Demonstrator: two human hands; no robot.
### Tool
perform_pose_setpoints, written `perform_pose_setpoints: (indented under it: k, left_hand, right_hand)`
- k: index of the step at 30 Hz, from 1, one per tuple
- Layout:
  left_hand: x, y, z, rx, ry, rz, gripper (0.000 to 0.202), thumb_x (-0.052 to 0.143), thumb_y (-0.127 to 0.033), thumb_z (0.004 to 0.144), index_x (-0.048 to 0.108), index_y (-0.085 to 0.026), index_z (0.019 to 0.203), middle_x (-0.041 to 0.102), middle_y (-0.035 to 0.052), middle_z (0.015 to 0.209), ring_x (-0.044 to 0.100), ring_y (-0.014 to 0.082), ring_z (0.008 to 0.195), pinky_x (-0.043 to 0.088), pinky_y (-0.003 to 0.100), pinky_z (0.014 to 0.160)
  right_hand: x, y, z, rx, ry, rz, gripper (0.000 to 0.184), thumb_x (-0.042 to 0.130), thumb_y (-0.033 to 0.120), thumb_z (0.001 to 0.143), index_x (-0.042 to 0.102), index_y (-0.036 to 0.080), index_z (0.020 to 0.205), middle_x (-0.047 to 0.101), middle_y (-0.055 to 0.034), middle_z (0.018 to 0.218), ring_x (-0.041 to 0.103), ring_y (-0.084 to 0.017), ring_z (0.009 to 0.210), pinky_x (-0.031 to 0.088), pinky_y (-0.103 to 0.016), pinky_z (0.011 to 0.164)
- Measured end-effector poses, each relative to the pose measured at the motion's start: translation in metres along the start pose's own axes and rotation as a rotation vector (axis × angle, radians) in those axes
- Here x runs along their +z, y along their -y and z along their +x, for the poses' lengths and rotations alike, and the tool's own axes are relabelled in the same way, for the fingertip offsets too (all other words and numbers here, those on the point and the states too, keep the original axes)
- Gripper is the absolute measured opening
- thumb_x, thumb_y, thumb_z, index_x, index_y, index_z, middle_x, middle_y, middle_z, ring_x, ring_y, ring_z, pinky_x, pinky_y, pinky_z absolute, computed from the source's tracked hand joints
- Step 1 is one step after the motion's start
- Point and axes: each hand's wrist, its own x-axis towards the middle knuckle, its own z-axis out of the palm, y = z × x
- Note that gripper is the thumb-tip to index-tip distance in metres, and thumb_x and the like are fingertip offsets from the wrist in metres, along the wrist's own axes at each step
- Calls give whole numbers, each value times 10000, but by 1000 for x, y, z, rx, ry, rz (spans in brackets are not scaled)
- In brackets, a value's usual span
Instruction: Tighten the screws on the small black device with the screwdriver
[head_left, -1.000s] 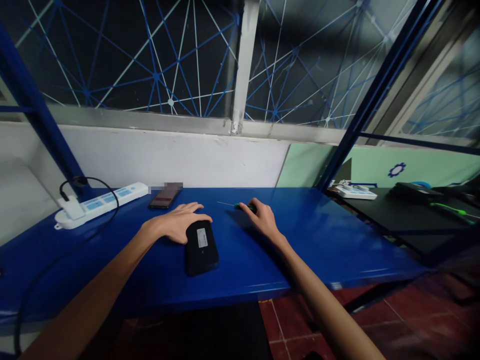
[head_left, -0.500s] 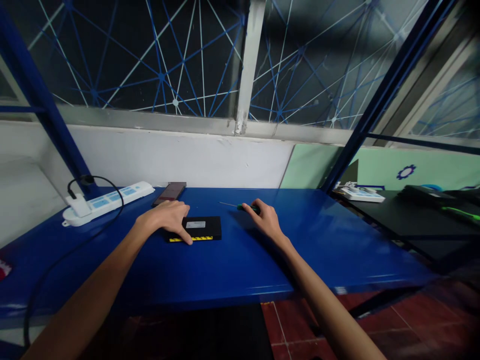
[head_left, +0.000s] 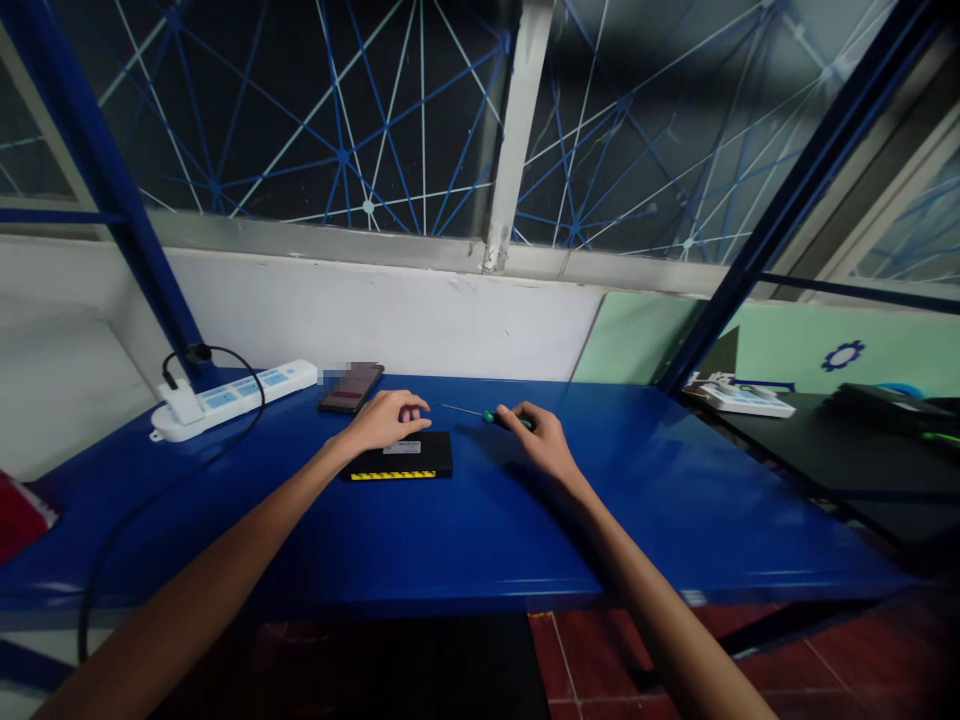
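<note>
A flat black box with a white label and a yellow-striped front edge (head_left: 409,457) lies on the blue table (head_left: 480,530). My left hand (head_left: 386,420) rests on the box's far left part, fingers curled over its top. My right hand (head_left: 541,437) lies on the table just right of the box and holds the green handle of a thin screwdriver (head_left: 480,414), whose metal shaft points left behind the box.
A dark phone (head_left: 350,387) lies behind the box. A white power strip (head_left: 236,396) with a plugged black cable sits at the back left. A blue post stands at each side. A black table with white and dark items (head_left: 742,398) adjoins on the right.
My left hand turned the black box from lengthwise to crosswise, its striped edge now facing me, and shifted over its top. My right hand stayed on the screwdriver.
</note>
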Motion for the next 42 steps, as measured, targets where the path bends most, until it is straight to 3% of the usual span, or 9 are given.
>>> perform_pose_setpoints:
  k: [7,15,42]
  left_hand:
    - [3,-11,-1,0,-34,5,250,602,-365,866,734,-197,997,712,37,873,625,154,736,427,254,625]
    - [5,-11,-2,17,-71,53,206,583,-311,880,757,-202,895,720,32,865,636,162,739,414,258,615]
    - [1,-15,-3,11,-61,112,221,569,-280,904,777,-234,965,755,16,965,663,187,800,421,271,628]
  right_hand:
    - [3,2,-2,-29,59,17,508,524,644,860,612,169,703,485,17,594,400,-128,582,283,-258,541]
    - [3,3,-1,-28,57,3,517,519,650,861,606,167,696,461,22,590,387,-123,582,277,-259,538]
    - [1,5,-2,-32,50,15,509,529,650,856,611,170,705,493,13,595,406,-130,587,277,-262,541]
